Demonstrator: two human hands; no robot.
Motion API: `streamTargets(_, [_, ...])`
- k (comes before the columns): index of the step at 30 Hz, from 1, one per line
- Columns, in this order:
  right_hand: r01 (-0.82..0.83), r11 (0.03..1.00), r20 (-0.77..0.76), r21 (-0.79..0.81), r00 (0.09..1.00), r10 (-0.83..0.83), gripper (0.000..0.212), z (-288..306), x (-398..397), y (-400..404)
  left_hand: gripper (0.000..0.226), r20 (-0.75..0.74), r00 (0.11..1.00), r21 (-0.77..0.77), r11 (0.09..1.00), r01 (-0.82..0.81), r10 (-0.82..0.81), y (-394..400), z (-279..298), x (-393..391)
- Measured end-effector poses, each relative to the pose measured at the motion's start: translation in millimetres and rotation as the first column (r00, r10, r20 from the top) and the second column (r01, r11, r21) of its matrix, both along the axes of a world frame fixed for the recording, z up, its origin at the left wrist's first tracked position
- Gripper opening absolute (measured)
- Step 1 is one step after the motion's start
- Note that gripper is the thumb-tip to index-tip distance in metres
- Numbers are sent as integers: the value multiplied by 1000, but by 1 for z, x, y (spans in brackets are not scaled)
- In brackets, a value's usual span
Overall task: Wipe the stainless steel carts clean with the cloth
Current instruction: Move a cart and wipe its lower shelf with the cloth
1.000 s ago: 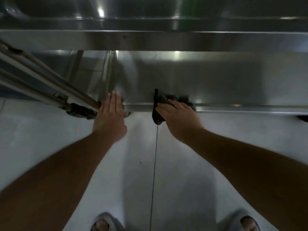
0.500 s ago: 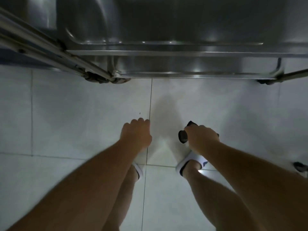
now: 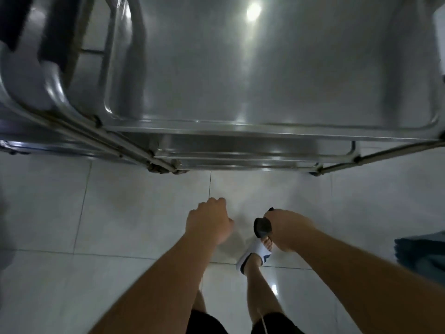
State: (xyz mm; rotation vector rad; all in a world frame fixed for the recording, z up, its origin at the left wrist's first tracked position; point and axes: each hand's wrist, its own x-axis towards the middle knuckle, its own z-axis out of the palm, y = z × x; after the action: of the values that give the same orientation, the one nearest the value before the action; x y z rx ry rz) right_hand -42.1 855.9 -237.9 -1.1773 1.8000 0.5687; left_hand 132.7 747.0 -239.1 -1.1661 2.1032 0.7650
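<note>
Since 1 s ago both hands have come off the cart's lower edge and back toward the body; view has tilted up, so the top shelf now fills the upper frame instead of the lower rail. Versus 0.5 s ago the hands sit about the same, only the cart looks closer.

Cart (image 3: 265,75): one stainless steel unit, dull grey, tray-style top shelf with rounded corners and raised lip, a ceiling light glaring off it. Lower shelf edges show stacked beneath the front rim. Tubular frame legs run diagonally at left and right. Motion blur at upper left; can't tell what the dark shapes there are.

Cloth (image 3: 262,227): one, dark, bunched, sticking out of the thumb side of the right hand (image 3: 287,229). Fingers are curled round it. It hangs over the floor, well apart from the cart.

Left hand (image 3: 209,221): fingers curled into a loose fist, holding nothing, near the right hand but not touching.

One white sandal (image 3: 254,255) visible on one foot below the cloth. White tile floor (image 3: 96,213). Something teal (image 3: 421,251) at the right edge, unidentifiable.
</note>
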Motion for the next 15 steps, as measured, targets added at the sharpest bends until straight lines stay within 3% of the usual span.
streamTargets(8, [210, 964, 16, -163, 978, -210, 15, 140, 15, 12, 37, -21, 968, -93, 965, 246, -249, -5, 112, -2])
streamTargets(15, [443, 849, 28, -288, 890, -455, 23, 231, 18, 69, 43, -228, 859, -150, 888, 435, -459, 27, 193, -48])
